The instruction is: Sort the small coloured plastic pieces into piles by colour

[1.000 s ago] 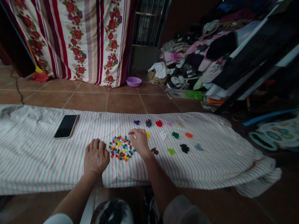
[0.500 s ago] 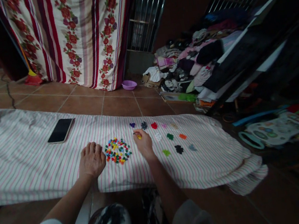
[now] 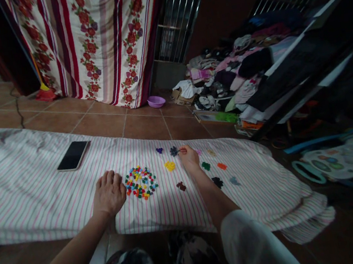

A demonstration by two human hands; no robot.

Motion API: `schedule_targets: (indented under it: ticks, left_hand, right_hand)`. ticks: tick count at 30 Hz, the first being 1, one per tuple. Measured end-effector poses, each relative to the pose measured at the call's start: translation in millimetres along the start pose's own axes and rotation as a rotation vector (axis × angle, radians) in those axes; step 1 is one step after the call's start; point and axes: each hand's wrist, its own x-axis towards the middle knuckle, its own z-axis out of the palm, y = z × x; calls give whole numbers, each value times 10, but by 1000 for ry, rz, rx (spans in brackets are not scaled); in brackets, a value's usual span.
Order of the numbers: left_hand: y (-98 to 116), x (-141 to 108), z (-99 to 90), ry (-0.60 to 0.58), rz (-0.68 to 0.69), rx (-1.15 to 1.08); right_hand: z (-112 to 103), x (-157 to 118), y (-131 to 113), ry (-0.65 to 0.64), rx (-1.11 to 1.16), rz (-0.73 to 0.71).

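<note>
My left hand (image 3: 109,192) lies flat on the striped cloth (image 3: 58,208), fingers stretched out, beside a ring of small multicoloured pieces (image 3: 141,182). My right hand (image 3: 189,159) is pinched, its fingertips at the right edge of a dark grey pile (image 3: 173,151). Whatever the fingertips hold is too small to make out. Around it lie single-colour piles: purple (image 3: 159,150), yellow (image 3: 170,166), brown (image 3: 181,186), green (image 3: 205,166), orange (image 3: 222,166), black (image 3: 217,182) and blue-grey (image 3: 235,181). The hand and forearm hide some piles.
A phone (image 3: 73,156) rests on the cloth to the left. Beyond the cloth's far edge, a purple basin (image 3: 156,101) stands on the tiled floor before a floral curtain (image 3: 88,43). Heaped clothes (image 3: 220,71) lie at the back right.
My right hand has moved right, from over the yellow pile to the dark grey one, uncovering the yellow and brown piles. My left hand stays flat. The view has shifted slightly.
</note>
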Motion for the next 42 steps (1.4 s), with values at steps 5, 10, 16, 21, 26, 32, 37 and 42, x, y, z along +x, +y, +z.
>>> schedule_targets:
  ticks: [5,10,16,21,26,32,37,42]
  left_hand:
    - [12,10,-33,1,9,10]
    - [28,14,-57,-4,6,22]
    - [32,16,-61,-19,4,20]
    - [27,19,-62,-35,-6,4]
    - [19,11,-45,-18,-14,-10]
    - [22,10,-44,-17,-27,-27]
    - [16,12,-36,-19,-32,-31]
    - [6,0,-17,-9,-28,-19]
  right_hand:
    - [51,173,34,-40,-134,-23]
    - [105,230,2,-132,-208,-7]
    - [173,224,11,-170,-220,-12]
    - [170,207,31,-137,-178,-24]
    - [78,196,18,-115,-165,-47]
    - [22,87,-82,-119,-124,-112]
    - [90,-102,-246,-186,-100,-201]
    - [208,-322,-470,-253,-12,-369]
